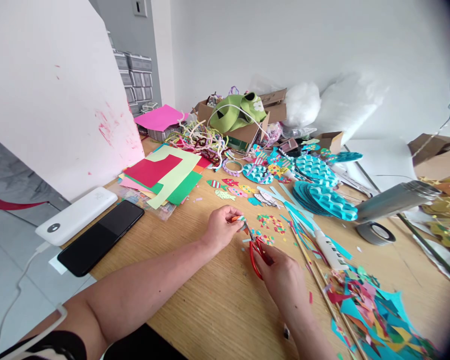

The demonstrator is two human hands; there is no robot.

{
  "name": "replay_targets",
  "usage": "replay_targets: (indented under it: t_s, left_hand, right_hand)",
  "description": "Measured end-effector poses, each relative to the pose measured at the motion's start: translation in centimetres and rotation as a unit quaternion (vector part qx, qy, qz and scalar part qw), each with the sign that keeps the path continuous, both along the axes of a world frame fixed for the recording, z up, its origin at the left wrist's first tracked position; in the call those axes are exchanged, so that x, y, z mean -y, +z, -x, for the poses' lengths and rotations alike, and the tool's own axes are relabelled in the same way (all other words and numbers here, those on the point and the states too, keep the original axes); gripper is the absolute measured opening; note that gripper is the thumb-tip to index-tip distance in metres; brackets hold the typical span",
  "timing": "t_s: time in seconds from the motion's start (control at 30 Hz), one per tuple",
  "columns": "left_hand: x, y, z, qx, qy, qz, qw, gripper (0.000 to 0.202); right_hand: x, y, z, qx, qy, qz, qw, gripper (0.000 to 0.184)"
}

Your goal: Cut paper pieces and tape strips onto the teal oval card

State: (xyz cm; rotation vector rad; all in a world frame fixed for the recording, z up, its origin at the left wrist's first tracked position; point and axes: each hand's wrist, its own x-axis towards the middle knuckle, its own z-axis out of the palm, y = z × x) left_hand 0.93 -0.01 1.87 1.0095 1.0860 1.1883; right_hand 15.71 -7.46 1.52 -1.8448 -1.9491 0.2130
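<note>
A wood-grain table (210,305) fills the foreground, its far side near a plain, pale grey wall (285,40). At upper left, a darker grey wall section (120,20) carries a white switch plate (139,7), with patterned grey boxes (140,77) stacked below. A tall white panel (67,100), smeared with pink, stands along the left. Beneath lies a light grey tiled floor (0,275). The light is soft and even.
</note>
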Motion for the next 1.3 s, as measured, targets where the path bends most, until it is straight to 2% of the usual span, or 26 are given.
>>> replay_targets:
  t_s: [0.23,0.47,1.3]
  left_hand:
    - [-0.04,-0.02,0.0,0.017,-0.003,0.003,1.0,0.014]
    - [-0.15,-0.11,-0.09,0.027,0.002,0.013,1.0,0.014]
    - [-0.18,-0.27,-0.11,0.018,-0.01,0.015,1.0,0.015]
  right_hand:
    - [-0.07,-0.15,0.08,-0.036,-0.012,0.025,0.999,0.041]
    - [-0.02,-0.1,-0.06,-0.022,-0.025,0.014,0.999,0.041]
    - [-0.05,-0.21,-0.29,0.048,0.001,-0.013,0.999,0.033]
